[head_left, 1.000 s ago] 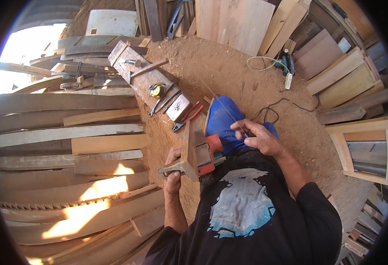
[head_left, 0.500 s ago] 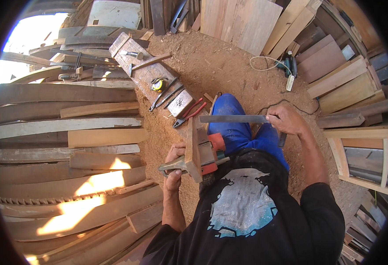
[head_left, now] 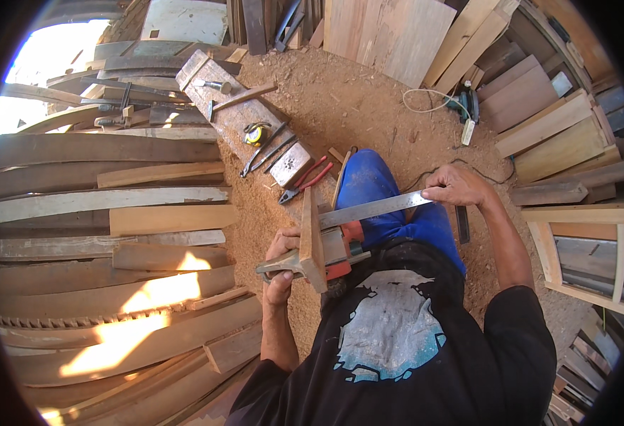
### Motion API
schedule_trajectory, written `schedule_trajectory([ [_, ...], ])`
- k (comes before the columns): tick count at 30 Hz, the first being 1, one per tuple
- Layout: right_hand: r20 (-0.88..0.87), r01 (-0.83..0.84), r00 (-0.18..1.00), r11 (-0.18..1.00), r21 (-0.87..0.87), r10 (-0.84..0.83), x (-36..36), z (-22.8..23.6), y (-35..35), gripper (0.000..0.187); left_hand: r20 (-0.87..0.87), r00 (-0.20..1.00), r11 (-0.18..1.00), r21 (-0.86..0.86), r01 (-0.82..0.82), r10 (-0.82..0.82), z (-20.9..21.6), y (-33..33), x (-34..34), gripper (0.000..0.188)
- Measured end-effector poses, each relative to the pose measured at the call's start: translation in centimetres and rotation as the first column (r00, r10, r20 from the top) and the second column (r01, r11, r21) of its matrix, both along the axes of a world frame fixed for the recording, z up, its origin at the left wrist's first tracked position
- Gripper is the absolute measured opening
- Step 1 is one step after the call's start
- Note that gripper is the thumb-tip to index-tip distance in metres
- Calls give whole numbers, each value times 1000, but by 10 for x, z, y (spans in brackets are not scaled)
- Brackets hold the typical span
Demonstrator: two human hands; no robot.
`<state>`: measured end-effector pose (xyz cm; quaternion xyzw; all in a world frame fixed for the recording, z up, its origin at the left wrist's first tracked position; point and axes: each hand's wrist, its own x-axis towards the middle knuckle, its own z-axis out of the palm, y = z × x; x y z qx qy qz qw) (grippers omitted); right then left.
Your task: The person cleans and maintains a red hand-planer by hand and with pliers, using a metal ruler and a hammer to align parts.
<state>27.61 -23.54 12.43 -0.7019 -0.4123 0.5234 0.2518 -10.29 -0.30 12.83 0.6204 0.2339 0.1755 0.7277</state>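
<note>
My left hand (head_left: pixel 280 264) is closed around a grey-brown wooden piece (head_left: pixel 287 263) with a narrow end, fingers above it and thumb below. It joins or crosses a wooden bar (head_left: pixel 313 248) that stands on edge; which one I cannot tell. In my right hand (head_left: pixel 458 187) is one end of a steel square (head_left: pixel 376 209). Its long shiny leg reaches left to the bar, while a dark shorter part (head_left: pixel 462 226) shows below the hand. Partly hidden behind the wood, a red power tool (head_left: pixel 338 269) lies by my lap.
A plank bench (head_left: pixel 230 131) ahead holds a hammer (head_left: pixel 218 87), a tape measure (head_left: pixel 255 134) and metal tools. Red-handled pliers (head_left: pixel 305 183) lie at its near end. Boards (head_left: pixel 99 150) are stacked at left. A corded green power tool (head_left: pixel 466 106) rests on sawdust at right.
The steel square has tilted, its left end dropping towards me against the bar and its face now catching light. My right hand has shifted slightly left. My left hand stays put.
</note>
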Motion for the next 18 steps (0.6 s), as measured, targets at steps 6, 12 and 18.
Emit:
schedule_trajectory([
  [6, -33, 10, 999, 1000, 10, -10, -3, -6, 1, 42, 10, 1000, 1000, 24, 15, -15, 4, -1, 4, 74],
  [12, -70, 22, 997, 999, 24, -21, -3, -12, 0, 42, 9, 1000, 999, -44, -8, 8, 3, -2, 3, 77],
  [18, -111, 9, 994, 1000, 4, -8, -1, -15, -2, 37, -33, 999, 1000, 24, 8, -7, 3, -2, 0, 78],
])
